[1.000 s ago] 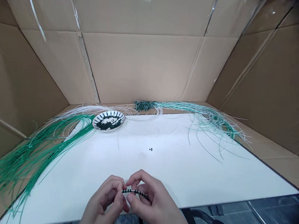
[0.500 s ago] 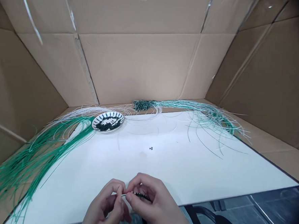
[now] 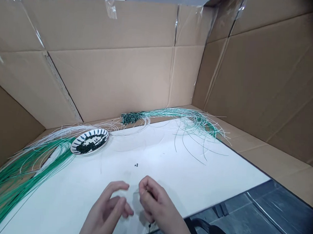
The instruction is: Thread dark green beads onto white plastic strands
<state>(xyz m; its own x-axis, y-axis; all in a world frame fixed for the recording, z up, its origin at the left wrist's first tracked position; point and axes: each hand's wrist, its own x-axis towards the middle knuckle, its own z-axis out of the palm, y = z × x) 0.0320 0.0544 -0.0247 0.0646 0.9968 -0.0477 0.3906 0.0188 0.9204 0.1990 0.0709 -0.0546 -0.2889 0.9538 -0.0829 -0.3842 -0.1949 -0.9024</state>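
My right hand (image 3: 151,201) is closed in a pinch near the front edge of the white board (image 3: 208,173). It grips a thin cord strung with dark beads, most of which is hidden in the fingers; a short end (image 3: 149,225) hangs below the hand. My left hand (image 3: 108,207) hovers just left of it with fingers loosely spread and nothing in them. Two loose dark beads (image 3: 136,165) lie on the board a little beyond my hands. Farther back on the left stands a black-and-white patterned plate (image 3: 76,149) holding several dark beads (image 3: 89,146).
Green and white cords (image 3: 14,179) fan across the left side. A second bundle of beaded green cords (image 3: 172,114) lies along the back and right. Cardboard walls (image 3: 254,84) enclose the board. A dark chair part (image 3: 213,233) shows below the front edge.
My left hand has let go of the beaded cord and opened; only the right hand holds it now. The view has swung to the right and upward.
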